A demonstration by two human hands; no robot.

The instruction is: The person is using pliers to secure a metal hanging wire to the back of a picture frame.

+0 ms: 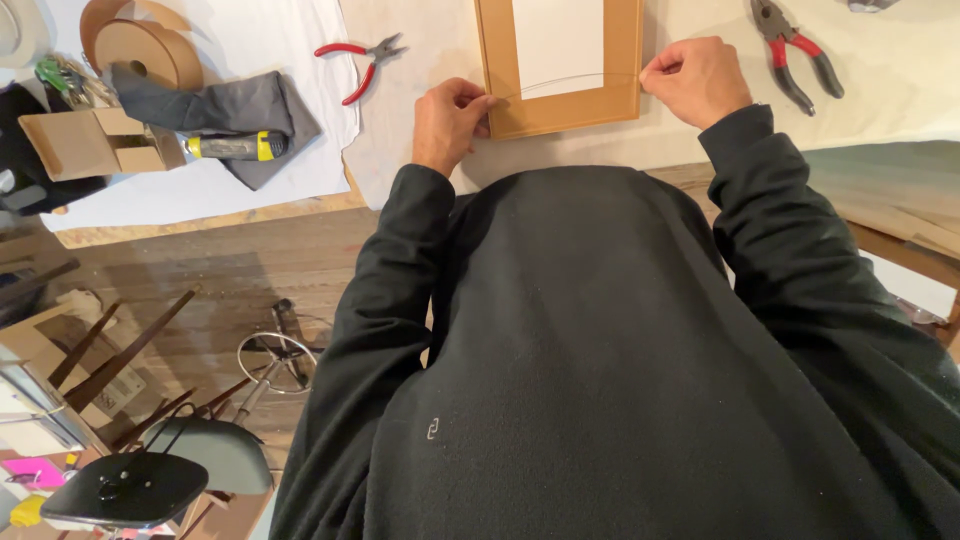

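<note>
Frame (560, 60), wooden and lying back-side up, sits at top centre of the view on a pale cloth-covered bench (900, 90); the soft cover likely keeps its face from scratching. Left hand (450, 120) pinches at the frame's left edge, right hand (695, 80) at the right edge, hands well apart, both closed on the ends of a thin wire (575, 80) that runs across the back panel in a shallow curve, apparently pulled taut between them. Small red-handled pliers (360, 60) lie upper left, larger red-and-grey pliers (795, 50) upper right, both within reach. Paper tape roll (145, 50) and grey cloth (240, 110) sit far upper left, out of the way.
</note>
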